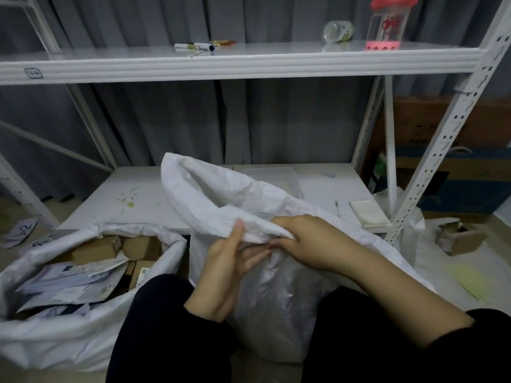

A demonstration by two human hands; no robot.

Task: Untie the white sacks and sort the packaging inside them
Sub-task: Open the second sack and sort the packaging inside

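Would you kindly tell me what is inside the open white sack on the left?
Brown cardboard boxes and pale flat mailers fill the sack; anything beneath them is covered.

White sack (pixel 221 200), pinched in the fingers (pixel 254 257): woven plastic cloth, matt, coarse-looking, heavily creased.

Inner bag (pixel 276 297), just below the fingers: thin pale grey plastic film, glossy, wrinkled, catching bright highlights.

Second sack (pixel 69 335), left of the fingers: same matt woven material. Inside it:
- Cardboard boxes (pixel 96 248): brown, matt.
- Flat mailers (pixel 69 280): smooth, slight sheen; paper or plastic, cannot tell.

Shelf (pixel 249 62), above and beyond the fingers: white-painted metal, smooth, faint sheen. Perforated upright (pixel 456 134), to the right: same finish.

Curtain (pixel 166 120), beyond the fingers: grey cloth, matt, soft folds.

Bottle (pixel 387 23), high to the right: clear glossy plastic, pink lid.

Notepad (pixel 369 214), right of the fingers: matt paper.
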